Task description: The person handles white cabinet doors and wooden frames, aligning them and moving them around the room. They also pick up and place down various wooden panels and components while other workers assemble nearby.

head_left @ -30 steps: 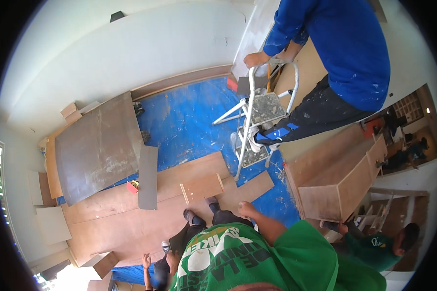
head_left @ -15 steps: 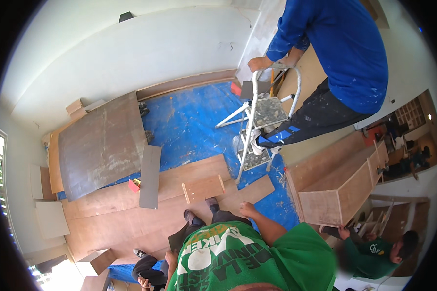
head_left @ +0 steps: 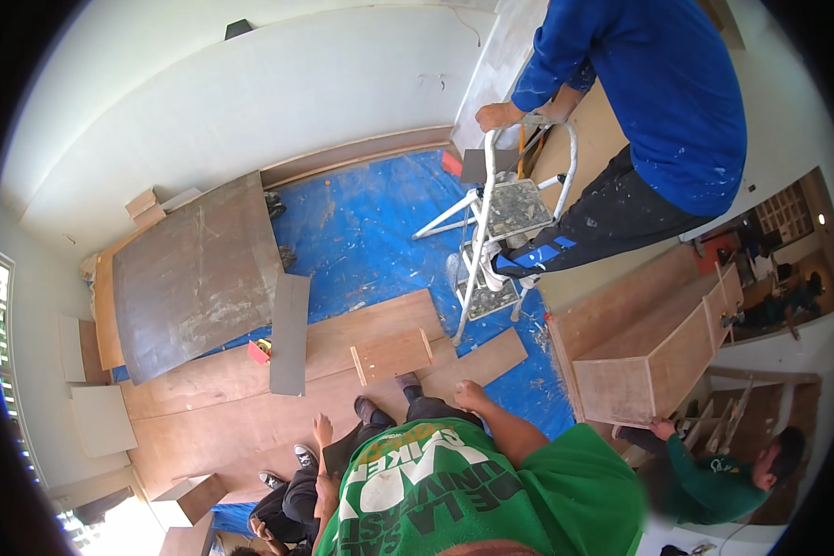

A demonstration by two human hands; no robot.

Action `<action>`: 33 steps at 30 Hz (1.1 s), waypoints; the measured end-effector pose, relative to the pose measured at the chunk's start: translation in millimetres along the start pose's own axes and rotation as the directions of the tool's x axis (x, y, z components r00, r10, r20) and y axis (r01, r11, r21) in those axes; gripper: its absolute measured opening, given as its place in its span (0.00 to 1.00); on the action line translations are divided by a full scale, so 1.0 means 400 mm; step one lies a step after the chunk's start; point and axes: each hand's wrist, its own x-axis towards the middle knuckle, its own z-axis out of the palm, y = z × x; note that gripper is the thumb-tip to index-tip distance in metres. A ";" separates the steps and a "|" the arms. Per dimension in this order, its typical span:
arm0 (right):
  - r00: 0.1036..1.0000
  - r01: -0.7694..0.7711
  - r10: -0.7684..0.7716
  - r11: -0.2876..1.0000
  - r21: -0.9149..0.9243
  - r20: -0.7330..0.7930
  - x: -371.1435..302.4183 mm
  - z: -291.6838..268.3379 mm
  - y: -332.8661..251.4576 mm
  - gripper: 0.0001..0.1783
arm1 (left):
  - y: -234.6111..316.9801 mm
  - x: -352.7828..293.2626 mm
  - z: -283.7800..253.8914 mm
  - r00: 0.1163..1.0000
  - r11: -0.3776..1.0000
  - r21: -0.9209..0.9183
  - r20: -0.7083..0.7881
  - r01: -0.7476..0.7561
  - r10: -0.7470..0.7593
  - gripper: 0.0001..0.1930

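Far left, pale boards (head_left: 100, 419) leaning by the wall, next to a large grey-brown panel (head_left: 195, 278) lying flat on the floor. Just right of it, a small red tool (head_left: 259, 351) touching a narrow grey board (head_left: 289, 335), both on broad plywood sheets (head_left: 213, 422) spread over a blue tarp (head_left: 371, 232). Lower down, left hand (head_left: 322, 432) over the plywood sheets, fingers (head_left: 319, 422) spread wide and holding nothing, beside a dark-trousered leg. Above and to the right, a small plywood piece (head_left: 394, 356) with raised end strips, lying on the sheets. Then right hand (head_left: 470, 396) at the near end of a short plank (head_left: 480, 363), fingers curled; cannot tell whether gripping the plank or only resting by it. Further right, a white step ladder (head_left: 496, 227) on the tarp, with a person in a blue top (head_left: 658, 102) standing on it, one hand on its top rail. Far right, an open wooden cabinet (head_left: 653, 357) tipped on its side, another person's hand (head_left: 662, 428) at its lower corner.
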 end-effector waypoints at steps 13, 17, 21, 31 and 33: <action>0.995 0.085 -0.081 0.993 -0.080 0.059 0.035 -0.007 -0.063 0.18 | -0.028 0.022 0.000 0.998 0.991 0.129 -0.060 0.029 -0.022 0.15; 0.997 0.024 -0.025 0.999 0.024 0.072 0.014 -0.012 -0.066 0.19 | 0.004 0.036 -0.022 0.999 0.992 0.123 -0.029 0.028 -0.024 0.16; 0.999 -0.001 -0.001 0.999 0.039 0.052 -0.002 -0.002 -0.109 0.21 | -0.031 0.029 -0.028 0.986 0.979 0.115 -0.017 0.166 -0.165 0.21; 0.989 0.086 -0.078 0.994 -0.063 0.125 0.019 0.018 -0.074 0.15 | -0.070 0.052 0.022 0.993 0.971 0.210 0.007 0.114 -0.118 0.20; 0.995 0.062 -0.056 0.996 -0.069 0.081 0.013 0.022 -0.059 0.16 | -0.073 0.059 0.036 0.992 0.983 0.138 -0.011 0.123 -0.123 0.21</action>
